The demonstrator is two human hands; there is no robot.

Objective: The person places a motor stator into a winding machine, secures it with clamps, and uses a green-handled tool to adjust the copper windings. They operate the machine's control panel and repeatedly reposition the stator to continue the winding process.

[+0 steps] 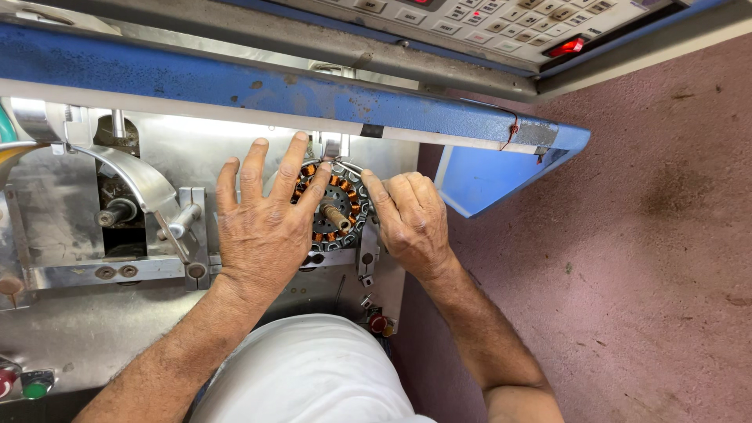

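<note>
1. Head view, looking down on a metal machine bed (94, 329) beneath a blue beam (235, 86).
2. Left hand (262, 227): laid flat, fingers spread, over the left part of a round stator (333, 207) with copper windings; index fingertip touching the ring's upper rim, palm covering its left edge. Grasping nothing, only pressing on it.
3. Right hand (411, 219): fingers curled and pressed together against the stator's right rim, thumb pointing toward the centre; whether anything small pinched there, cannot tell.
4. Stator: seated upright against the machine's steel face, toward the right edge of the bed, between both hands; dark slots and orange-brown coils showing round its ring.
5. Short brass-coloured shaft (337, 217) sticking out of the stator's centre, just beside the right thumb.
6. Clamp block (366, 254) just under the stator's lower right rim, near the right wrist.
7. Curved shiny guard (133, 168) and a grey spindle (117, 213) toward the left of the bed, well apart from the hands.
8. Red button (378, 322) at the bed's lower right corner; a green button (35, 386) at its lower left corner.
9. Keypad panel (486, 19) with a red lit switch (566, 47) along the top, above the beam.
10. Reddish floor (627, 235) to the right; white garment (305, 372) at the bottom centre.
</note>
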